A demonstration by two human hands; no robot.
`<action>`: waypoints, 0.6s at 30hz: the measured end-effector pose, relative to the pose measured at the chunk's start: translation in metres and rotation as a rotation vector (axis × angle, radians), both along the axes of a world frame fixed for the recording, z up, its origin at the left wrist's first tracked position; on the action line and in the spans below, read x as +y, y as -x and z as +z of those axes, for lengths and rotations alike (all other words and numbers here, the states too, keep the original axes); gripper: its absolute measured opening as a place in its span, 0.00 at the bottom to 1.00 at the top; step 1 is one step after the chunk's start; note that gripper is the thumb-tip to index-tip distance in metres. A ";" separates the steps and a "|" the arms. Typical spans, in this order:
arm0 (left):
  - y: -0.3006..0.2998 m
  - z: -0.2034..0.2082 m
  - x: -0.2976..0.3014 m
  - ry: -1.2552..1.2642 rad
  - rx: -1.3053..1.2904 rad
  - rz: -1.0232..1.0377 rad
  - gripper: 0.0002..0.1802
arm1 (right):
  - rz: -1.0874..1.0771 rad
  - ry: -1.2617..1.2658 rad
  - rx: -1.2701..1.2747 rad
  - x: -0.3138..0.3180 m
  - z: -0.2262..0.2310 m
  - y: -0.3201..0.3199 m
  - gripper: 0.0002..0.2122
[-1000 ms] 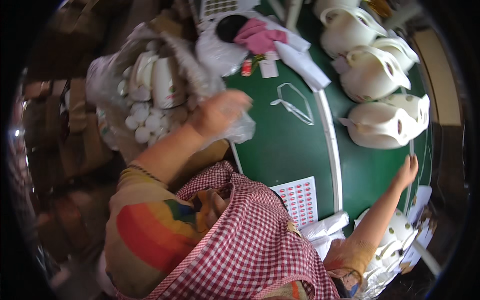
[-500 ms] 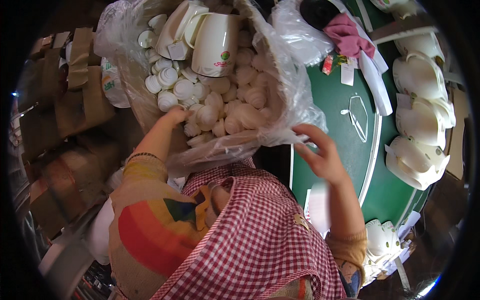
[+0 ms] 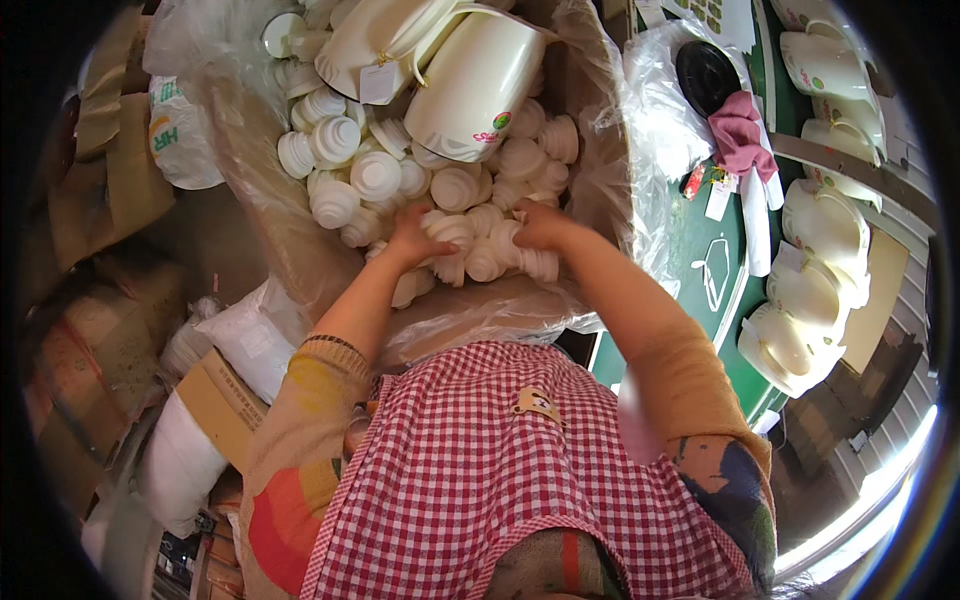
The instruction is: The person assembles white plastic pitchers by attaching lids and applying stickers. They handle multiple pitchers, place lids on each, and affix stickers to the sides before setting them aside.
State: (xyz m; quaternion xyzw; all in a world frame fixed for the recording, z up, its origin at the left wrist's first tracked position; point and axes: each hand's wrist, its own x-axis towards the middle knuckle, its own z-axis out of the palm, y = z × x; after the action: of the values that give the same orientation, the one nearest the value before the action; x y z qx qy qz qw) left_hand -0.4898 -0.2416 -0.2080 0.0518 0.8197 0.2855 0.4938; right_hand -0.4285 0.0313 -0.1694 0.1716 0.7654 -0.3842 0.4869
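Observation:
Both hands are down in a large box lined with clear plastic (image 3: 600,150), among a heap of ridged white plastic stoppers (image 3: 375,176). My left hand (image 3: 410,240) is closed around a white stopper (image 3: 452,232), its thumb against the side. Just to the right, my right hand (image 3: 545,226) has its fingers curled on another white stopper (image 3: 508,240); its fingertips are partly hidden. Beyond my hands, a cream kettle-shaped jug (image 3: 478,85) with a small printed emblem lies on the heap. Beside it is a second cream jug (image 3: 375,40) with a white tag.
At the right stands a green table (image 3: 675,245) holding a black round lid (image 3: 706,78), a pink cloth (image 3: 742,136) and a clear plastic bag. Several cream jugs (image 3: 825,225) line its far-right side. Cardboard (image 3: 140,200) and white sacks (image 3: 258,325) lie at the left.
My right hand has let go of the plastic liner's edge and moved left into the box. My left hand has moved right among the stoppers. The view has shifted.

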 end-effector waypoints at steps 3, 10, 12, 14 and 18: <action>0.006 -0.006 0.005 -0.130 -0.053 0.073 0.62 | -0.277 0.205 -0.051 0.005 -0.005 0.020 0.35; 0.028 0.013 0.021 -0.183 -0.512 0.378 0.63 | 0.174 0.151 -0.394 -0.006 -0.053 0.063 0.39; 0.015 0.001 0.015 -0.174 -0.519 0.279 0.63 | 0.103 0.121 -0.355 -0.018 -0.041 0.051 0.34; 0.011 0.002 0.012 -0.150 -0.580 0.230 0.62 | 0.113 0.021 -0.211 -0.028 -0.025 0.033 0.33; 0.008 0.005 0.002 -0.079 -0.727 0.279 0.62 | 0.195 -0.184 -0.007 -0.033 0.036 0.021 0.37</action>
State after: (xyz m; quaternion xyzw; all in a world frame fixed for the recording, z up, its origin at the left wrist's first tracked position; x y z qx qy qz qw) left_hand -0.4973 -0.2395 -0.2028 -0.1455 0.5789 0.3810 0.7061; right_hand -0.4499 -0.0014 -0.1329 0.1417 0.8088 -0.2626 0.5068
